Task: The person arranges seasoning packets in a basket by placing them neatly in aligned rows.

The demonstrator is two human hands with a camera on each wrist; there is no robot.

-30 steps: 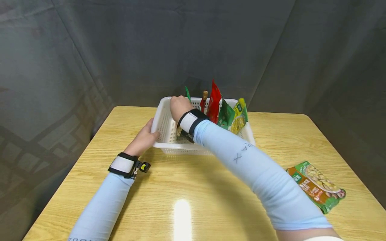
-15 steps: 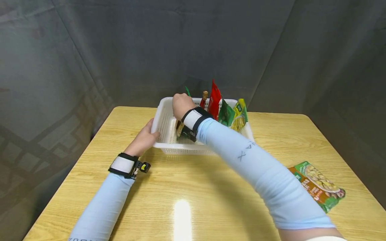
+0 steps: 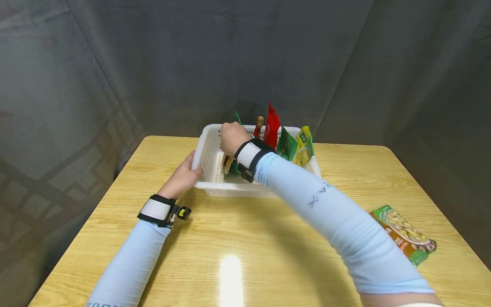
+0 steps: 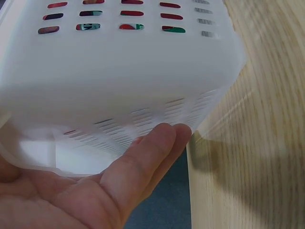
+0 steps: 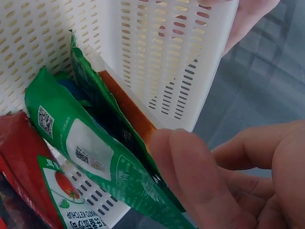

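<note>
Reaching into the white basket (image 3: pixel 207 147), the right hand (image 3: pixel 231 137) has its grip closed on the top edge of a green packet (image 5: pixel 107 124), thumb and fingers (image 5: pixel 190 176) pinching it; the wrist view shows this packet standing on edge inside the basket, close to the perforated wall at the left end, with an orange-brown side turned toward that wall. The left hand (image 3: pixel 183 175) rests against the outside of the basket at its near left corner; its grip is relaxed, the fingers (image 4: pixel 152 157) lying straight under the lower edge of the basket wall (image 4: pixel 119 81) and curled round nothing.

One basket stands on the tabletop (image 3: pixel 238 238), toward the far edge and about midway between the left and right edges. Besides the pinched packet, the head view shows four upright things in it, side by side to the right of the hand: one bottle (image 3: pixel 259 126) with a brown cap, one red packet (image 3: pixel 272 125), one dark green packet (image 3: pixel 287 147) and one yellow-green packet (image 3: pixel 304 149). The right wrist view also shows a second green packet (image 5: pixel 71 143) with white labels pressed just beside the held one.

One more packet (image 3: pixel 406 236), green and orange with a picture of food, lies flat near the right edge of the tabletop, well apart from the basket.
</note>
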